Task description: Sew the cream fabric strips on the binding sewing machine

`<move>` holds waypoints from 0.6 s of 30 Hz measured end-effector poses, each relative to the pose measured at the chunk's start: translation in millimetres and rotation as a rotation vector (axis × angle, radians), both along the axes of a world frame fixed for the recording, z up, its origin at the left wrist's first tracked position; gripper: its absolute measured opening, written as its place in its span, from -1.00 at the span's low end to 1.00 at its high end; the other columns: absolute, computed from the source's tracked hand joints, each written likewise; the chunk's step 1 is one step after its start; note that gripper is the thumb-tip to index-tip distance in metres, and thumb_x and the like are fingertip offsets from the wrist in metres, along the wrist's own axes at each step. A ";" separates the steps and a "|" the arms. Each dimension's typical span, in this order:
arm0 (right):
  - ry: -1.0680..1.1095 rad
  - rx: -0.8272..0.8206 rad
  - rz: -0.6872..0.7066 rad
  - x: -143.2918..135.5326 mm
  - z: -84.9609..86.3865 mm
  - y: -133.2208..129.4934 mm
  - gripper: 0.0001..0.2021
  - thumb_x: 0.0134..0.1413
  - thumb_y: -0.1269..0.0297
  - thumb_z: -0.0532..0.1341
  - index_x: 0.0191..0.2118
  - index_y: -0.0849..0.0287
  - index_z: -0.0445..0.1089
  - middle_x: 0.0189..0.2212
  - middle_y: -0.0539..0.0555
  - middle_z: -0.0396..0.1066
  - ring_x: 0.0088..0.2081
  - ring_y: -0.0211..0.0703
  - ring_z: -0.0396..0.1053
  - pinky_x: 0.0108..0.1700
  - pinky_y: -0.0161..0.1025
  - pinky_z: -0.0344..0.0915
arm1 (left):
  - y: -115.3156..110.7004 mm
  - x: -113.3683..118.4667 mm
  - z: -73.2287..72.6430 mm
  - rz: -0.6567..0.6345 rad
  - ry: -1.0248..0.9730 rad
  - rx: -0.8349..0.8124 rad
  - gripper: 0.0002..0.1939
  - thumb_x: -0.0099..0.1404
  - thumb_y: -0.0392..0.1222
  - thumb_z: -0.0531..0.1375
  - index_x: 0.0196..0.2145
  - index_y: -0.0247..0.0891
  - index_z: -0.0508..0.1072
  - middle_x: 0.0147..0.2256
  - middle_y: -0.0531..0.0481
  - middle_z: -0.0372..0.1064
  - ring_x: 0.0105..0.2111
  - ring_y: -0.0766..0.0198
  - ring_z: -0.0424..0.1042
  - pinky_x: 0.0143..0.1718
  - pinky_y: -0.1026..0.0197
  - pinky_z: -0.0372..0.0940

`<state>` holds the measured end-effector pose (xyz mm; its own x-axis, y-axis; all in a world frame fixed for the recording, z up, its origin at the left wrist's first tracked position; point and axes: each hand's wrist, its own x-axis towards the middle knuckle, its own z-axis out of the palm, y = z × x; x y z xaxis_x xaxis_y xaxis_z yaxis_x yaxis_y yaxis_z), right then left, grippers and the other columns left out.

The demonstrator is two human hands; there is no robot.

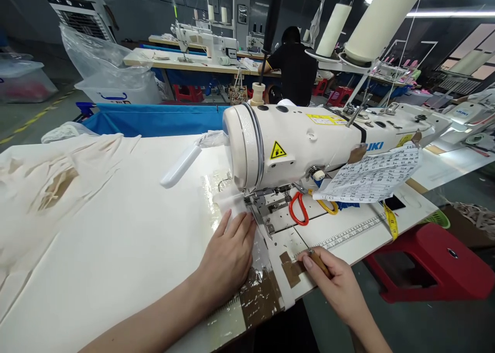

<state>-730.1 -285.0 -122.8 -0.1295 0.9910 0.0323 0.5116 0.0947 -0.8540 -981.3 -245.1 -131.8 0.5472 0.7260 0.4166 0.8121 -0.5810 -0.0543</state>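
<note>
Fabric (116,229) is pressed flat on the table (348,239) beneath the spread, unclenched fingers of the left hand (228,255), just before the sewing machine (309,141). A brown-handled tool (319,261) is gripped between the fingers of the right hand (336,286), its tip beyond the fingertips, touching the table.

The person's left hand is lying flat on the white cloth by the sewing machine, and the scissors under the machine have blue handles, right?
Not quite. The scissors lying under the sewing machine have one red handle and one yellow handle, not blue ones; the head view shows this. The rest is right: the left hand lies flat on the white cloth next to the machine.
</note>
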 end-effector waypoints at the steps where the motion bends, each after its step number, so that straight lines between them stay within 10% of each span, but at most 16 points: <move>1: 0.005 -0.001 -0.006 0.7 -0.1 -0.3 -0.65 0.34 0.02 0.11 -0.29 0.16 0.48 -0.41 0.05 0.44 -0.42 -0.15 0.34 -0.40 -0.29 0.22 | -0.8 0.6 -0.2 0.002 -0.007 0.000 -0.55 0.39 -0.23 -0.02 0.11 -0.46 0.45 0.10 -0.27 0.40 0.16 -0.02 0.29 0.30 -0.11 0.04; 18: 0.022 0.059 -0.028 3.2 -0.3 1.3 -0.66 0.31 0.00 0.16 -0.29 0.14 0.52 -0.45 0.04 0.45 -0.42 -0.12 0.39 -0.37 -0.29 0.34 | -8.1 3.1 -1.3 -0.013 -0.006 0.022 -0.56 0.43 -0.24 -0.06 0.12 -0.48 0.41 0.12 -0.30 0.38 0.16 -0.03 0.30 0.30 -0.09 0.03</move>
<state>-727.0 -283.8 -123.2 -0.1009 0.9906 0.0928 0.4958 0.1309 -0.8585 -978.2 -253.1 -133.1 0.5543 0.7092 0.4357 0.8047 -0.5904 -0.0627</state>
